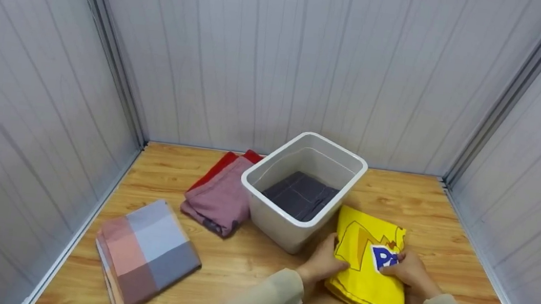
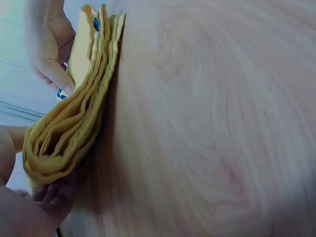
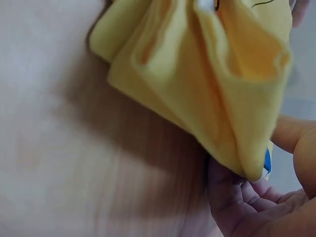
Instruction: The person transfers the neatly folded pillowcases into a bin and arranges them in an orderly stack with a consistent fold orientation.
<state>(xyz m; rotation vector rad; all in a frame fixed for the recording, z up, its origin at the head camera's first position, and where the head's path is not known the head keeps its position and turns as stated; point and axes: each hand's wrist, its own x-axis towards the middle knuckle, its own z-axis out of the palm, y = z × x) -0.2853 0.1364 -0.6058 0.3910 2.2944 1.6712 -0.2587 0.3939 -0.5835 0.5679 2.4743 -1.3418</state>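
A folded yellow cloth [image 1: 363, 282] with blue-and-white lettering and an orange-brown pattern lies right of the bin. My left hand [image 1: 325, 261] grips its left edge, thumb on top and fingers beneath. On the opposite edge, my right hand [image 1: 411, 272] holds it the same way, thumb beside the lettering. Several stacked layers of the yellow cloth [image 2: 74, 128] show edge-on in the left wrist view, close over the wooden surface. In the right wrist view, fingers [image 3: 232, 197] curl under the cloth's folded corner [image 3: 247, 128].
A grey-white plastic bin [image 1: 272, 224] stands in the middle with a folded dark grey cloth [image 1: 299, 194] inside. Left of it lie a mauve cloth [image 1: 221, 197] and a red cloth [image 1: 217, 168]. A folded checked cloth [image 1: 149, 256] lies front left. Panel walls [image 1: 271, 59] enclose the table [image 1: 234, 282].
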